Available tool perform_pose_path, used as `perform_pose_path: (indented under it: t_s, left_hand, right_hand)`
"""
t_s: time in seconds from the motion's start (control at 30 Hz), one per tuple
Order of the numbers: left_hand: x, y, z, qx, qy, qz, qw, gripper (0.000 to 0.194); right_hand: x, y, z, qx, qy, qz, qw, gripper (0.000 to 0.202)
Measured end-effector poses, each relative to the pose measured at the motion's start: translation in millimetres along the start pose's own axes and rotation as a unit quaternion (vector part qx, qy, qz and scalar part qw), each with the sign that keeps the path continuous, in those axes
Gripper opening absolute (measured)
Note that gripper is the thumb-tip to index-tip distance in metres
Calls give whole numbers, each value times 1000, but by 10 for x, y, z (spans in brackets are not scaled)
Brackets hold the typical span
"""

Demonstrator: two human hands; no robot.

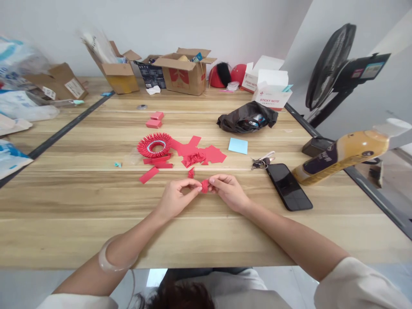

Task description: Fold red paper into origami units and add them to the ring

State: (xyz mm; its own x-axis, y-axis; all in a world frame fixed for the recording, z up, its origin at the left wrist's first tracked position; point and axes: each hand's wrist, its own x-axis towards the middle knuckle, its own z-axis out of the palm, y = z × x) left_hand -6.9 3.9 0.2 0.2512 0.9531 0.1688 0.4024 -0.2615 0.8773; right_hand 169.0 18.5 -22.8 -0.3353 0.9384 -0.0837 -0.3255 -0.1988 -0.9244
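Observation:
Between the fingertips of both hands is a small piece of red paper point(205, 186), partly folded. My left hand point(175, 196) pinches it from the left, and my right hand point(229, 192) pinches it from the right. Just beyond lies a small folded red paper piece point(191, 173). Farther off is a pile of folded red pieces point(195, 159) on loose red paper sheets point(216, 154). To their left sits a ring of many folded red pieces point(155, 145) with a pale blue inner band. Red paper strips point(149, 175) lie near the ring.
Two red paper stacks point(153, 123) lie beyond the ring. Right of the sheets are a blue sticky note pad point(238, 146), keys point(261, 162), a black phone point(289, 187) and a tilted yellow bottle point(341, 156). A black plastic bag point(247, 117) and cardboard boxes point(184, 73) stand farther back.

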Motion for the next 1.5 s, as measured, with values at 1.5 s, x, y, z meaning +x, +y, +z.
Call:
perform_pose_path:
  t_s: [1.5]
  left_hand:
    - [-17, 39, 7, 72, 8, 135, 988, 10]
  right_hand:
    - [30, 11, -54, -35, -23, 34, 999, 8]
